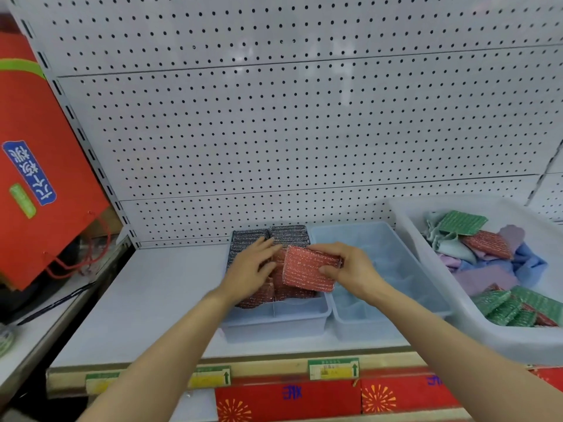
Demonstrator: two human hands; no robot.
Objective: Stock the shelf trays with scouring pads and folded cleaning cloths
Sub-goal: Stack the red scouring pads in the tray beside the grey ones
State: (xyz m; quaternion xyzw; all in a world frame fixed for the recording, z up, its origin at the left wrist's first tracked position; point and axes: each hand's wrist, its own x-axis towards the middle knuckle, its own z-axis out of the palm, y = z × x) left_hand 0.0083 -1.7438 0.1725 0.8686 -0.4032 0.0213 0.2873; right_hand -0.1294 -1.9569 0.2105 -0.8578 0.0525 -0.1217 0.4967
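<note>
Red, glittering mesh marked the pad [310,271] that my right hand [350,269] pinched at its right edge, thumb beneath and fingers curled over the top, holding it tilted just above the left tray [274,318]. My left hand [249,269] lay with straight fingers pressing on the red pads [280,292] already stacked in the tray's middle section. Grey pads [271,237] filled the tray's rear section, against the pegboard [304,132]; its front section showed only the divider and bare plastic. Just beside it to the right stood the second tray [380,318], pale blue, its compartments holding no stock. Further right, touching that tray's corner, sat a large translucent bin [475,327] containing loose green pads [461,222], more red ones and crumpled cloths [487,269] in blue, lilac and pale green. Both trays rested on a white shelf [146,300], whose front rail carried price labels [333,368]. A red bag [39,166] hung at far left.
</note>
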